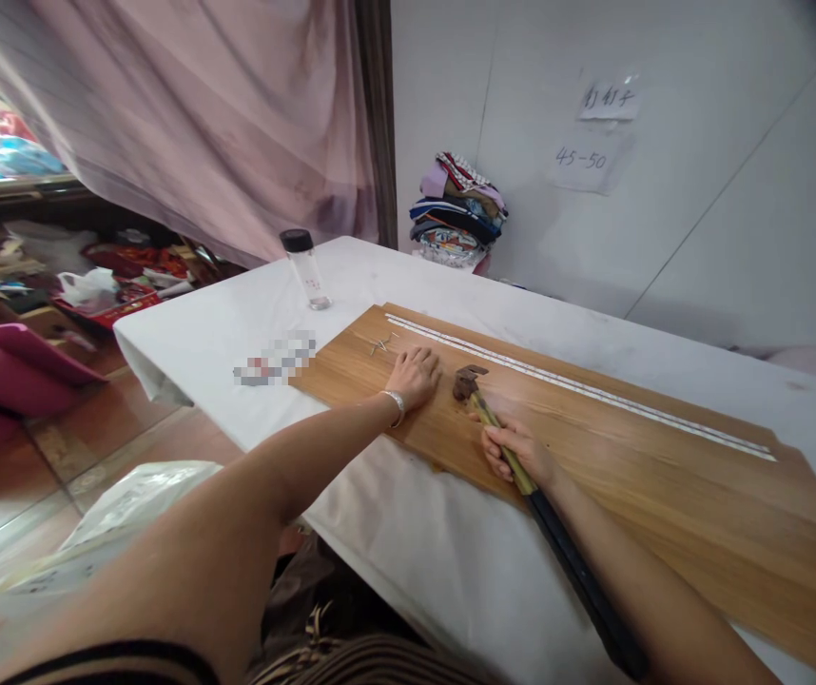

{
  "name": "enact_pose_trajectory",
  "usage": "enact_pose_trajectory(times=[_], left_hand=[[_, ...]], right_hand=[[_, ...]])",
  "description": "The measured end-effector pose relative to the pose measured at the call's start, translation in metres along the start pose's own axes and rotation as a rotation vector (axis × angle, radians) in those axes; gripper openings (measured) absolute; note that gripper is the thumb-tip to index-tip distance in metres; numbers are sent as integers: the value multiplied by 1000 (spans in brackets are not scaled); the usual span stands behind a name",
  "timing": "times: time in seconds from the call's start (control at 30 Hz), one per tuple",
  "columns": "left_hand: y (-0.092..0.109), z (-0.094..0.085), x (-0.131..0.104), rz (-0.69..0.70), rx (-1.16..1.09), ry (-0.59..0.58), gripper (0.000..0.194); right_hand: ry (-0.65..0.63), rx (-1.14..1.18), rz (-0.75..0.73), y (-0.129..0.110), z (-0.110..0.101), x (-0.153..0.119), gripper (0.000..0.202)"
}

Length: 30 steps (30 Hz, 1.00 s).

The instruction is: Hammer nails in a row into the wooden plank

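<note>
My right hand (518, 447) is wrapped round the shaft of a claw hammer (504, 440), gripping it well up toward the rusty head. The hammer head rests on or just above a long wooden board (636, 485); I cannot tell whether it touches. Its black grip points down toward me. Fingers stretched out, my left hand (415, 376) lies flat on the board, left of the hammer head, with a bracelet at the wrist. Several loose nails (382, 344) lie on the board just beyond the left fingers. A white measuring strip (565, 379) runs along the board's far side.
The board lies on a table with a white cloth (201, 314). A clear bottle with a black lid (306, 271) stands at the back left, near a blurred-out object (276, 360). Folded cloth (457, 209) is piled by the wall. A plastic bag (137, 495) sits left of me.
</note>
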<state>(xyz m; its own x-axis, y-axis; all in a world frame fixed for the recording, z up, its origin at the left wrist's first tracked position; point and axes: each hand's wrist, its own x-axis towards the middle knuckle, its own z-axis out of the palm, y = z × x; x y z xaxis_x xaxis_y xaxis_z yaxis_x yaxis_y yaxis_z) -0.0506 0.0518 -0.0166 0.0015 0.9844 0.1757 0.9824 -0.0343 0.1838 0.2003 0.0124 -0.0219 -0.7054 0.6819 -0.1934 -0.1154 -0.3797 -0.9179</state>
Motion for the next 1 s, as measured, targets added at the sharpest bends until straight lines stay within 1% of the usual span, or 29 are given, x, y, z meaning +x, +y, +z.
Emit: enact_pose_trajectory(times=[0.17, 0.37, 0.57, 0.7, 1.0], left_hand=[[-1, 2, 1, -3, 27, -18, 30], [-4, 7, 3, 4, 20, -7, 30], [-3, 4, 3, 0, 15, -19, 31], [-2, 3, 3, -1, 16, -21, 32], [-4, 7, 4, 6, -8, 4, 32]], right_hand=[[-1, 15, -22, -3, 2, 0, 58], [-20, 18, 5, -5, 4, 0, 55], [-40, 30, -15, -4, 2, 0, 51], [-24, 27, 4, -4, 2, 0, 53], [-35, 34, -5, -5, 2, 0, 52]])
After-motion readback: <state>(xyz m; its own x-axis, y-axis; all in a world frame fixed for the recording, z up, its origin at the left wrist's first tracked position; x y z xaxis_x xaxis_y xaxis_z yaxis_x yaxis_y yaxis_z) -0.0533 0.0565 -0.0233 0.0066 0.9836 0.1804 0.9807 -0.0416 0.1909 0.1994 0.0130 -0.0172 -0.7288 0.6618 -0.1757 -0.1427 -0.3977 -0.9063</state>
